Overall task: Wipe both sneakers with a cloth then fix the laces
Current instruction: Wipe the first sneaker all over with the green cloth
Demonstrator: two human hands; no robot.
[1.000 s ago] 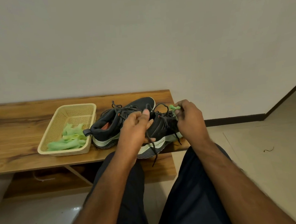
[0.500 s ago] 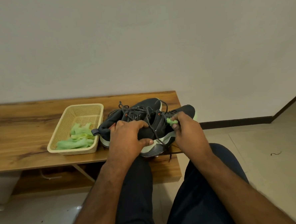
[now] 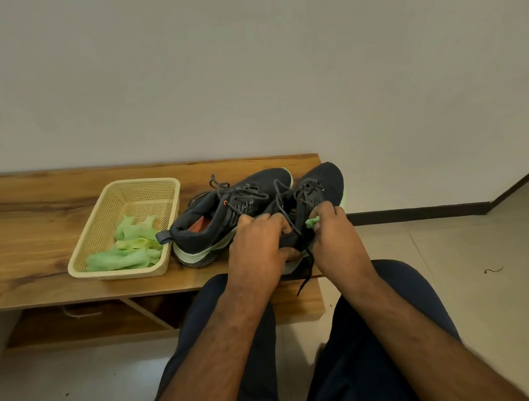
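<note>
Wooden desk [image 3: 44, 269] stands against a plain wall. Nearest, the left hand [image 3: 257, 250] grips the heel of the right-side sneaker [image 3: 321, 184]; the right hand [image 3: 333, 236] pinches a green cloth [image 3: 312, 221] against it. Beyond sits the other sneaker [image 3: 226, 212], beside a basket [image 3: 97, 223] of green cloths.

We see our bare forearms, no sleeves in sight, and dark navy trousers [image 3: 374, 348] covering both our legs.

You see matt knit sneakers [image 3: 244, 201], a perforated plastic basket [image 3: 126, 190] at left, soft green cloth [image 3: 129, 245], and a grainy wooden bench [image 3: 25, 215].
</note>
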